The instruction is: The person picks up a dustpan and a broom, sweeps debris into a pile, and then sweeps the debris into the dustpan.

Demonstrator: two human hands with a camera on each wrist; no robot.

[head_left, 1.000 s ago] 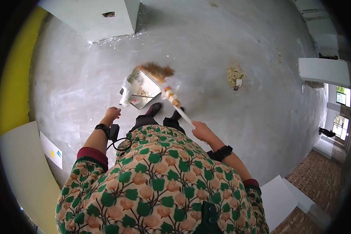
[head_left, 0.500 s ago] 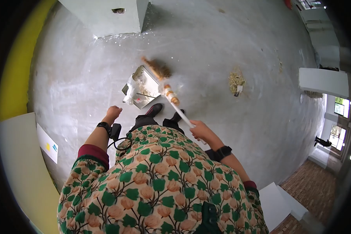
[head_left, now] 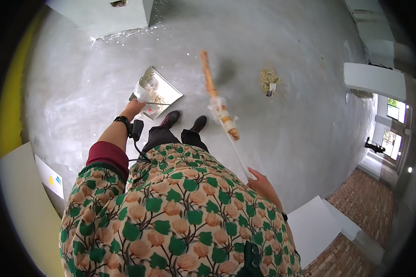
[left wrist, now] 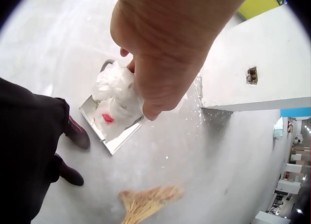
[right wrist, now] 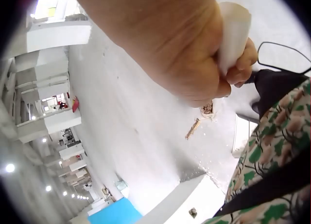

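Observation:
My left hand point(head_left: 135, 108) reaches down to the dustpan point(head_left: 173, 93), overlapping its left side and the white plastic bag point(left wrist: 116, 85) in it. Its fingers are mostly hidden, so I cannot tell whether they grip anything. Chaff and a small red scrap point(left wrist: 107, 118) lie in the pan, and a dark rod point(head_left: 158, 104) crosses it. My right hand point(head_left: 262, 182) grips the white handle point(right wrist: 234, 34) of a straw broom point(head_left: 209, 78), fingers curled round it near its top. The broom's head points forward, to the right of the pan, with a dark shadow beside it on the floor.
A small straw pile point(head_left: 268, 79) with a white scrap lies on the grey floor point(head_left: 305, 120), front right. Ahead on the left stands a white block point(head_left: 111, 18). White panels point(head_left: 312, 226) lie at the right, near brick paving point(head_left: 367, 203). My shoes point(head_left: 198, 123) are just behind the pan.
The broom has swung right and up, away from the dustpan. My right hand has drawn back and right with its handle. My left hand has moved forward to the dustpan and bag.

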